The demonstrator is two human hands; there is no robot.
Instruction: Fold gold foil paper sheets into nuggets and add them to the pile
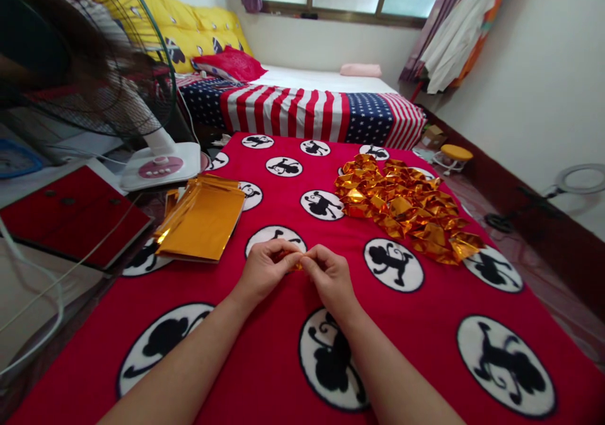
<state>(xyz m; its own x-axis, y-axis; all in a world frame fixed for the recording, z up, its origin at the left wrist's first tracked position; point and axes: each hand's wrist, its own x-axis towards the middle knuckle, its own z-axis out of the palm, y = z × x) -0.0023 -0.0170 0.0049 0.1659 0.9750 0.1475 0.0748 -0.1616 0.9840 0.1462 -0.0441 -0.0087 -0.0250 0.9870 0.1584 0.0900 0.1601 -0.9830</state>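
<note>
1. Gold foil piece [298,266], mostly hidden: pinched by left hand [267,267] and right hand [329,277], over red monkey-print cloth [259,362].
2. Flat gold-foil sheet stack [203,223]: left.
3. Folded gold-foil heap [401,201]: right.

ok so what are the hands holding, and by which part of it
A gold foil piece, pinched between left hand and right hand; the fingers hide most of it, so which part can't be told.

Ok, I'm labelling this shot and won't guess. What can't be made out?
All in the head view:
Foil piece: mostly hidden by the left hand and right hand; shape unclear.
Foil pile: overlapping pieces hide the count.
Fan: blades blurred, top cut off by the upper edge.
White cloth: top masked by pixelation.
</note>
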